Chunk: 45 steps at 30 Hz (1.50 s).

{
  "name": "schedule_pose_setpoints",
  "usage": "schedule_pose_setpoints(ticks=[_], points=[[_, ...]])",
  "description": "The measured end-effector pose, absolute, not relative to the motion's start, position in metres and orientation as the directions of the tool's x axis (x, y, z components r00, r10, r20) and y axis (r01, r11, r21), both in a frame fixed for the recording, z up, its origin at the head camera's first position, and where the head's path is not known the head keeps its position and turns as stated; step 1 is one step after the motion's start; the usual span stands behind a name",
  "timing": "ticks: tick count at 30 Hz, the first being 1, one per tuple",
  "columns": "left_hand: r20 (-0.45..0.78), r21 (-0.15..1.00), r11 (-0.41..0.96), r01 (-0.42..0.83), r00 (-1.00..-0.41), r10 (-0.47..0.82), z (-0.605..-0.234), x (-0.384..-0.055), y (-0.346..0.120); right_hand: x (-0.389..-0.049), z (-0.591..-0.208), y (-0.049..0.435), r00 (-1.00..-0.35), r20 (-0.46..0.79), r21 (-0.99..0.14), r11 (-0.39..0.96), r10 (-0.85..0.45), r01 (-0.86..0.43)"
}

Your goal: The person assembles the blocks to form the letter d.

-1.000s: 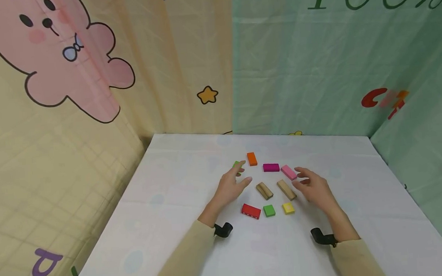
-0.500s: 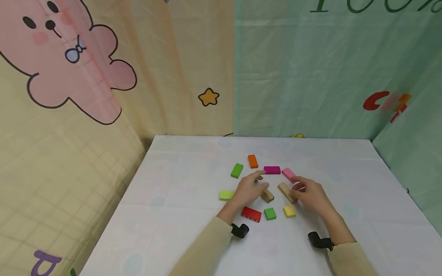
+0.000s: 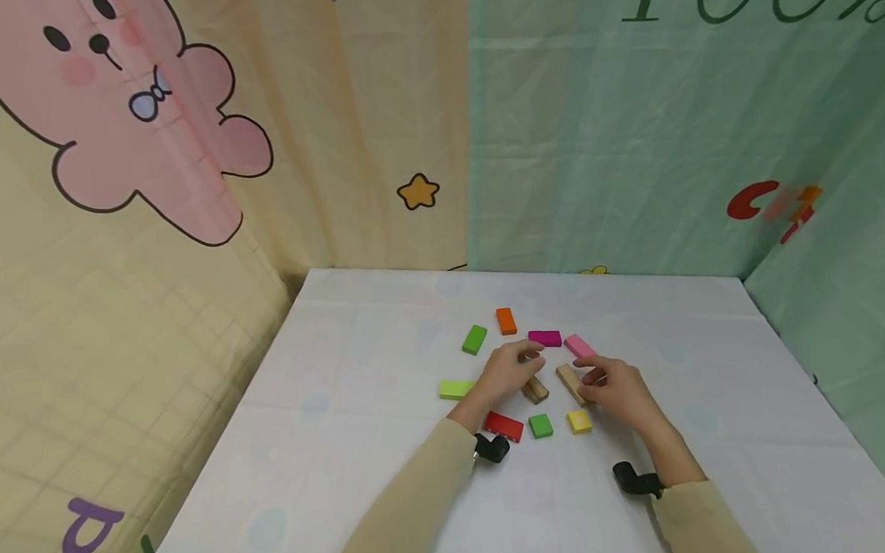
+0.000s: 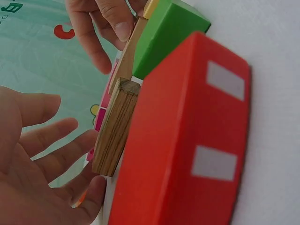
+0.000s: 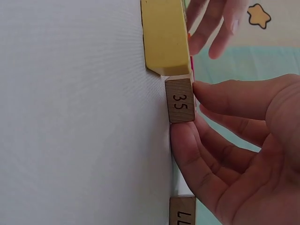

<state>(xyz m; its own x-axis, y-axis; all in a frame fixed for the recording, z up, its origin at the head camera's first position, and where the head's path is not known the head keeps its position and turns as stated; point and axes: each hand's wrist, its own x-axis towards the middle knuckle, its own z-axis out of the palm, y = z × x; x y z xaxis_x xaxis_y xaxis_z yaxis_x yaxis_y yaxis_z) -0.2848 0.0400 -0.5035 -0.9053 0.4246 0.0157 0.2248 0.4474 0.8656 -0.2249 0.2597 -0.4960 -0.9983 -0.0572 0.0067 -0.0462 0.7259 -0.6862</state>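
In the head view, my left hand (image 3: pixel 506 371) hovers at a plain wooden block (image 3: pixel 535 390), fingers loosely bent and holding nothing. The left wrist view shows its fingertips close to the end of that wooden block (image 4: pixel 115 131); contact is hard to tell. My right hand (image 3: pixel 619 388) pinches the right-hand wooden block (image 3: pixel 570 383) between thumb and finger. Its end, marked 35 (image 5: pixel 180 100), faces the right wrist camera. Just in front lie a red block (image 3: pixel 504 427), a green square block (image 3: pixel 540 426) and a yellow block (image 3: pixel 579 422).
Behind the hands lie an orange block (image 3: pixel 506 321), a green block (image 3: pixel 474 340), a magenta block (image 3: pixel 544 339) and a pink block (image 3: pixel 579 346). A lime block (image 3: pixel 455 389) sits by my left wrist. Printed curtains (image 3: pixel 593 135) border the white table (image 3: pixel 271 452).
My left hand has moved right from the green blocks to the left wooden block, uncovering the lime one. My right hand has shifted slightly left and nearer, onto the right wooden block.
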Motion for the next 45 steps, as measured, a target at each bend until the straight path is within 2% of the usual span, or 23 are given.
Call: schedule_pose_setpoints(ticks=[9,15,23,28,38,45], points=[[-0.015,0.827,0.511,0.236,-0.899,0.438,-0.506,-0.287,0.049,-0.227,-0.499,0.256,-0.998,-0.031,-0.701,0.713,-0.052,-0.015],[-0.016,0.754,0.598,0.273,-0.902,0.431,-0.505,-0.286,0.055,-0.229,-0.501,0.253,-0.998,-0.033,-0.712,0.702,-0.058,-0.017],[-0.013,0.657,0.697,0.289,-0.919,0.393,-0.506,-0.281,0.062,-0.23,-0.505,0.254,-0.986,-0.002,-0.766,0.634,-0.169,-0.107],[0.005,0.602,0.736,0.31,-0.923,0.384,-0.506,-0.279,0.065,-0.231,-0.506,0.254,-0.981,-0.012,-0.764,0.635,-0.193,-0.115],[0.003,0.642,0.716,0.276,-0.934,0.357,-0.51,-0.274,0.064,-0.229,-0.504,0.255,-0.975,-0.041,-0.77,0.629,-0.22,-0.109],[0.021,0.617,0.721,0.315,-0.923,0.385,-0.514,-0.27,0.062,-0.227,-0.503,0.256,-0.973,-0.096,-0.77,0.635,-0.211,-0.061]])
